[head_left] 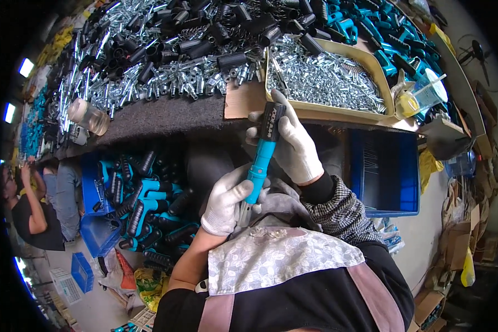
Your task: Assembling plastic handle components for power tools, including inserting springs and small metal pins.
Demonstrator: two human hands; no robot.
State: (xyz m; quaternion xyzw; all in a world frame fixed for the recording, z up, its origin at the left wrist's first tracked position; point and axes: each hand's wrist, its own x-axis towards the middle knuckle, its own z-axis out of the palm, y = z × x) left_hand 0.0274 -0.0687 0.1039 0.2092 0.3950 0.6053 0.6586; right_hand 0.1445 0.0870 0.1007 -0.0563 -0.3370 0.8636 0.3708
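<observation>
In front of my apron I hold a teal-and-black tool barrel (263,160), tilted with its black end up and away from me. My gloved left hand (227,200) is closed round the lower teal part, where a grey metal piece shows at the bottom. Around the black upper sleeve, my gloved right hand (296,141) is closed, its thumb lying along the side. Just beyond that hand is a yellowish tray (390,99) of small shiny metal parts, on the bench.
Heaps of metal rods and fittings (191,77) cover the bench, with black sleeves among them and teal housings (393,41) at right. A clear jar (88,116) stands on dark matting. Below are teal-and-black tools (149,205) and a blue bin (390,212). Another person (36,210) sits at left.
</observation>
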